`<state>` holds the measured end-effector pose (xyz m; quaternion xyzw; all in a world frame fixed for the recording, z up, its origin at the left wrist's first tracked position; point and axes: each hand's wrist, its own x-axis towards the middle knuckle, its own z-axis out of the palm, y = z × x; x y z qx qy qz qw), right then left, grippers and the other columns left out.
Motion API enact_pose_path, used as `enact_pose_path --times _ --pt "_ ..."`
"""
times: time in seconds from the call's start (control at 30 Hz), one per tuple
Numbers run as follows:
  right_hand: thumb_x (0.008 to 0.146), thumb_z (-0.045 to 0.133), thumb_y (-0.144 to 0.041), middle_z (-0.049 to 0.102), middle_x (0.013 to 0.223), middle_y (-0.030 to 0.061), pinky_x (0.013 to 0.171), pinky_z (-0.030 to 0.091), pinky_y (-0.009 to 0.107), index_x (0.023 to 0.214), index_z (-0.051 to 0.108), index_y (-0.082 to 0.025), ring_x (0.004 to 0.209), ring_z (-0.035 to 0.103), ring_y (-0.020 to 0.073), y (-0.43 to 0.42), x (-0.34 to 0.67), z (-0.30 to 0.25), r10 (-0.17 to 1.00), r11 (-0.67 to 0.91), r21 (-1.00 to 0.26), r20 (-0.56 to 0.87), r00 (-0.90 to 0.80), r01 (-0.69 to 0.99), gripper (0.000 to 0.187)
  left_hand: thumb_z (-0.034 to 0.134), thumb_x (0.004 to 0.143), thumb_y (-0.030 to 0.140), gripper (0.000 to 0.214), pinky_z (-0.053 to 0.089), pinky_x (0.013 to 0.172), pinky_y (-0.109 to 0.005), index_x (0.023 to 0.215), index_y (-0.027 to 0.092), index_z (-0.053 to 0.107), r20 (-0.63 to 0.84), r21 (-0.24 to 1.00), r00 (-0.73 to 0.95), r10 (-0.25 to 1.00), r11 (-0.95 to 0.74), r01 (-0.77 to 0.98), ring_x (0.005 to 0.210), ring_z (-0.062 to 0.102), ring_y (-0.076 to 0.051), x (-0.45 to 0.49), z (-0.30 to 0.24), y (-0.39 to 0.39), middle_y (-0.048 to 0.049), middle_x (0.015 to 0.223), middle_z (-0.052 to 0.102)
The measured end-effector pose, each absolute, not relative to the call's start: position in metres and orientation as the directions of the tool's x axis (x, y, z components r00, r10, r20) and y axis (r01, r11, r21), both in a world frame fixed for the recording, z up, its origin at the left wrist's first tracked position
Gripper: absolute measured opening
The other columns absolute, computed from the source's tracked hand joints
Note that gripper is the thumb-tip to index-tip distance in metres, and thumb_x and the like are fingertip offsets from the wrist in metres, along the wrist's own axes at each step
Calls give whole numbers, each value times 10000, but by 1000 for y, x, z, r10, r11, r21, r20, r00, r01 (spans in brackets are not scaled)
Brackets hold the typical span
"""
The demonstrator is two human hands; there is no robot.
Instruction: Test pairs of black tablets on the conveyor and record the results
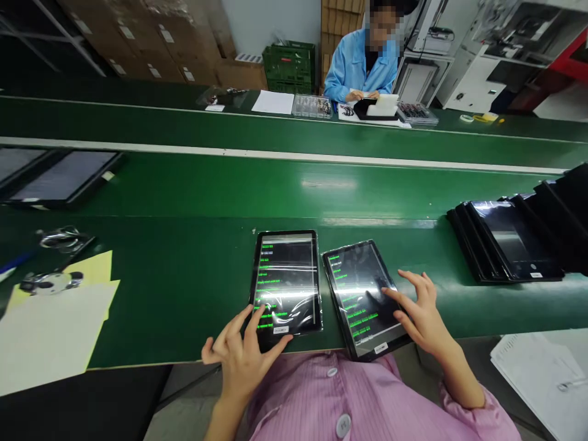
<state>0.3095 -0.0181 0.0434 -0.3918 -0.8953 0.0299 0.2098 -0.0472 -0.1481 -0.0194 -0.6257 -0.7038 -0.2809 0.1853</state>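
Two units: left tablet (287, 282), right tablet (362, 300) | left hand (241, 361): fingers spread, on its edge | right hand (425, 312): fingers spread, over its screen

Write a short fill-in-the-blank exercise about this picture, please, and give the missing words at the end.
The left hand touches a tablet and the right hand reaches over a second tablet, and both screens show lines of ____ text.
A row of black tablets leans together on the green conveyor belt, to the ____ of the hands.
A co-worker in a ____ coat sits across the belt.

Missing words: green, right, blue.
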Motion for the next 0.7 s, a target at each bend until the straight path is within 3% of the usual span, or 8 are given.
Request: enact_pose_path --times 0.17,0.33,0.5,0.7 --pt "1010 420 -524 360 1455 122 1087 240 663 1289 632 -358 1300 357 356 -35 282 38 641 766 -168 274 -717 621 388 672 828 600 681 331 944 -477 1365 246 449 605 262 -154 781 -13 965 991 573 -306 -57 -19 -148 -105 1066 682" --pt "975 504 -549 411 1450 104 1111 207 648 1194 690 -343 1296 362 353 -36 273 33 593 804 -180 291 -750 566 353 619 754 770 688 260 1010 -539 1192 249 524 512 334 -251 822 79 939 993 578 -319 -60 -17 -147 -107 1066 714" --pt "990 469 -534 424 1443 101 1110 171 666 1137 712 -337 1274 385 362 -32 278 26 573 816 -158 343 -745 555 345 646 654 836 874 124 1082 -590 1284 256 466 451 320 -287 845 147 936 1098 561 -352 -60 -11 -145 -136 1204 689" --pt "997 449 -451 387 1441 106 1096 212 672 1361 558 -373 1208 440 371 -27 298 33 628 756 -191 481 -612 626 387 617 763 752 852 -12 1119 -608 1415 240 417 242 254 -226 944 163 953 1237 496 -381 -59 -3 -142 -163 1339 617"
